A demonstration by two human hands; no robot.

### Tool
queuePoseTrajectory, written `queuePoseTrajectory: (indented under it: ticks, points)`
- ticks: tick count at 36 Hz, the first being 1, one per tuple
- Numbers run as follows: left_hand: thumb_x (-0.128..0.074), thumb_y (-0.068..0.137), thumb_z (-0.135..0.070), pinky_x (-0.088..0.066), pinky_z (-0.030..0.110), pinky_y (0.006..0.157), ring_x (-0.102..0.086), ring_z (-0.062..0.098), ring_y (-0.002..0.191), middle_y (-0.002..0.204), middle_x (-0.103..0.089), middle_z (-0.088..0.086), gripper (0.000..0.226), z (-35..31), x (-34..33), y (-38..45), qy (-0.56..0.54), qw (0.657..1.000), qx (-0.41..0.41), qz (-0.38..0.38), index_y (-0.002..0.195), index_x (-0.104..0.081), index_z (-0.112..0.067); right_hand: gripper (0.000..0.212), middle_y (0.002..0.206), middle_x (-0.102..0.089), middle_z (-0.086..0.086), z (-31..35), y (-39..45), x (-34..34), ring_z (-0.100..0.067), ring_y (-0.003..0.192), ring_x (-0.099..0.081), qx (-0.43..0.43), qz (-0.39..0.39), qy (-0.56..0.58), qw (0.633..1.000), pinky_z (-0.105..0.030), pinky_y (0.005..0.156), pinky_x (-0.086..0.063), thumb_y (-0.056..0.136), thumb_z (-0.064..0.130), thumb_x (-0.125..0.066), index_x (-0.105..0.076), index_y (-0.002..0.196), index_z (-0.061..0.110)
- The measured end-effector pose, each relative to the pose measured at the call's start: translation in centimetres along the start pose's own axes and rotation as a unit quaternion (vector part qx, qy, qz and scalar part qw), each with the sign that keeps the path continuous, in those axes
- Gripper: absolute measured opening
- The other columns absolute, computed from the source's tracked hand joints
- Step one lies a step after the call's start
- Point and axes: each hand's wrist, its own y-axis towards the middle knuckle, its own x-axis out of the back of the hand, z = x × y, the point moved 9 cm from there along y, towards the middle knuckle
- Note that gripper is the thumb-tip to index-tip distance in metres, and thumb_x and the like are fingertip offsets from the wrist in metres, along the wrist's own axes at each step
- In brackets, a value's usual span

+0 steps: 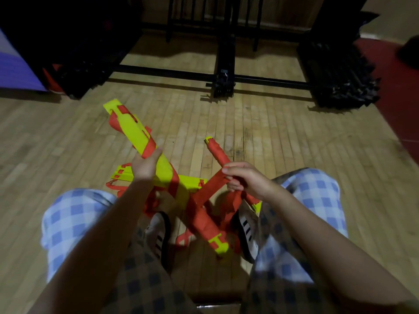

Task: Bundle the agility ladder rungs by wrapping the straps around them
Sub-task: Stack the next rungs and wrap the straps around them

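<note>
A bundle of yellow rungs (133, 130) with an orange strap spiralled round it slants from upper left down to lower right between my knees. My left hand (145, 165) grips this bundle near its middle. A taut orange strap (209, 185) runs from the bundle up to my right hand (243, 179), which pinches it. My right hand also holds a second, thinner bundle (218, 155) fully covered in orange strap. More yellow rungs (192, 180) and loose strap loops lie on the floor under the held bundle.
I sit with checked trousers and white shoes (158, 232) over a wooden floor (283, 137). A black metal frame (223, 78) and stacks of dark bars (340, 73) stand ahead. A red floor area (399, 105) lies at the right.
</note>
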Motion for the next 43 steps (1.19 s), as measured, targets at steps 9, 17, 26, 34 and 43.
queuePoseTrajectory:
  ticks: [9, 17, 26, 34, 43]
  points:
    - [-0.053, 0.095, -0.023, -0.053, 0.027, 0.061, -0.065, 0.013, 0.056, 0.076, -0.064, 0.001, 0.010, 0.3, -3.0, -1.2, -0.183, 0.973, 0.104, 0.097, 0.093, -0.055, -0.013, 0.025, 0.048, -0.035, 0.003, -0.1, 0.1, -1.4, -0.009, 0.039, -0.031, -0.009, 0.019, 0.063, 0.998, -0.028, 0.055, -0.029, 0.086, 0.015, -0.053, -0.045, 0.062, 0.010]
    - [-0.058, 0.095, -0.033, -0.045, 0.024, 0.048, -0.055, 0.012, 0.045, 0.059, -0.050, 0.000, 0.022, 1.0, -1.8, 1.1, -0.217, 0.973, 0.082, -0.013, 0.089, -0.049, -0.013, 0.032, 0.051, -0.032, 0.000, -0.6, 0.8, -2.7, -0.009, 0.041, -0.029, -0.022, 0.024, 0.049, 0.998, -0.025, 0.053, -0.033, 0.085, 0.013, -0.053, -0.049, 0.054, 0.018]
    - [-0.042, 0.102, -0.030, -0.037, 0.030, 0.055, -0.047, 0.016, 0.052, 0.060, -0.048, 0.004, 0.037, 1.7, -3.6, 1.6, -0.172, 0.978, 0.115, 0.032, 0.069, -0.047, -0.014, 0.027, 0.051, -0.034, 0.003, -1.7, 1.4, -3.5, -0.007, 0.040, -0.028, -0.043, 0.024, 0.035, 0.998, -0.027, 0.054, -0.029, 0.085, 0.011, -0.051, -0.045, 0.059, 0.014]
    - [-0.068, 0.088, -0.037, -0.052, 0.023, 0.058, -0.066, 0.010, 0.062, 0.076, -0.069, 0.001, 0.022, 1.5, -3.2, 2.2, -0.100, 0.989, 0.088, 0.067, 0.083, -0.064, -0.016, 0.022, 0.049, -0.034, 0.004, -1.8, 2.0, -4.2, -0.009, 0.042, -0.025, -0.047, 0.026, 0.065, 0.996, -0.030, 0.055, -0.021, 0.081, 0.008, -0.049, -0.041, 0.061, 0.012]
    - [-0.061, 0.095, -0.017, -0.060, 0.038, 0.058, -0.071, 0.029, 0.061, 0.069, -0.072, 0.012, 0.032, 1.0, -3.1, 1.5, -0.340, 0.936, 0.086, 0.027, 0.119, -0.049, 0.000, 0.023, 0.049, -0.031, 0.000, -1.3, 2.6, -4.0, -0.009, 0.041, -0.028, -0.021, 0.025, 0.090, 0.995, -0.028, 0.053, -0.025, 0.083, 0.010, -0.049, -0.042, 0.061, 0.012]
